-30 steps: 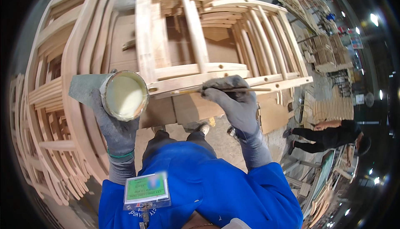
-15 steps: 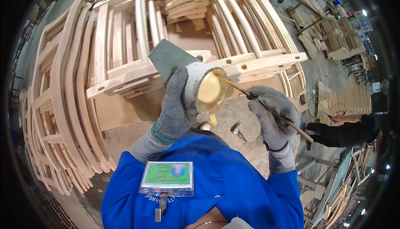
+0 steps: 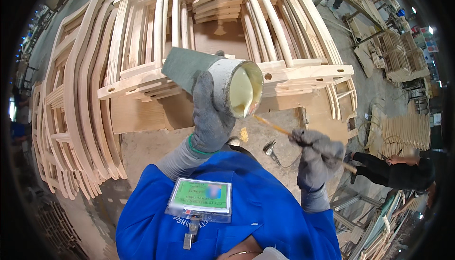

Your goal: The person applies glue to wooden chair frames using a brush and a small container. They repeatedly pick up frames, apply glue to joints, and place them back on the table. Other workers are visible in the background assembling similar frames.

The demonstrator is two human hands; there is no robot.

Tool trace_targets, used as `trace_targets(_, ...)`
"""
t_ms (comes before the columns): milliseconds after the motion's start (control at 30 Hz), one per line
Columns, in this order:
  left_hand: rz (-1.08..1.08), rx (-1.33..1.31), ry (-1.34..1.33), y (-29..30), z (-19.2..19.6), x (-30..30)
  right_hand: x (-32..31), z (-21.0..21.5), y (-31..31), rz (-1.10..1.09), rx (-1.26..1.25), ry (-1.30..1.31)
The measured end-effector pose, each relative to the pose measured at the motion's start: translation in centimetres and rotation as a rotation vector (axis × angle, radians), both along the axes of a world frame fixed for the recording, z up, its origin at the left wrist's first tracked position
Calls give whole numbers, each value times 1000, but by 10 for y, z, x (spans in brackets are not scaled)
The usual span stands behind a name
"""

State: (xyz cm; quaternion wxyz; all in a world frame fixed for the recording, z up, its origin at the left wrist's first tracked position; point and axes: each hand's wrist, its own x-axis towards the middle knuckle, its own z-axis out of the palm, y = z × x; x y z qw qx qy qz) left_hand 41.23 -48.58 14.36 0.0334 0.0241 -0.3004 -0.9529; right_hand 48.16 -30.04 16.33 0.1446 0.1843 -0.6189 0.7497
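My left hand [image 3: 211, 118], in a grey knit glove, is closed around a whitish cup [image 3: 219, 82] tilted on its side with its mouth toward the right. Thick cream-coloured liquid [image 3: 241, 87] coats its inside and reaches the lower lip. A flat grey-green sheet [image 3: 187, 67] sticks out to the left behind the cup; how it is held is hidden. My gloved right hand [image 3: 318, 153] grips a thin wooden stick [image 3: 275, 127], its tip touching or very near the cup's lower rim. Whether that tip has bristles is unclear.
Stacked pale wooden frames with round spindles [image 3: 270, 28] lie ahead on a brown board [image 3: 137, 118]. Curved wooden frames [image 3: 78, 89] stand at left. A small power tool [image 3: 270, 150] with a cord rests on the floor. Another person [image 3: 403, 172] is at far right.
My right hand has moved down, bringing the stick's tip from the cup's upper inside to its lower rim. The cup has shifted slightly up and right, and the liquid now reaches its lower lip.
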Motion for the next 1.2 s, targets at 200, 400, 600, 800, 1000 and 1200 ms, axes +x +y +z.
trace_targets(200, -111, -25, 88, -5, -4, -7, -11, -10, -9, -115, -114, -228)
trace_targets(400, -74, 1, -97, -14, -4, -29, -31, -3, -18, -144, -292, -220)
trace_targets(600, -2, 71, -189, -41, -23, -39, -101, 8, 5, -297, 270, -431)
trace_targets(800, 6, 80, -229, -61, -24, -39, -137, -4, -2, -181, 761, -238)
trace_targets(1000, 16, 70, -234, -69, -22, -36, -155, 1, -20, -186, 1039, -49)
trace_targets(1200, 34, 73, -206, -71, -25, -35, -156, 6, -23, -92, 1104, -13)
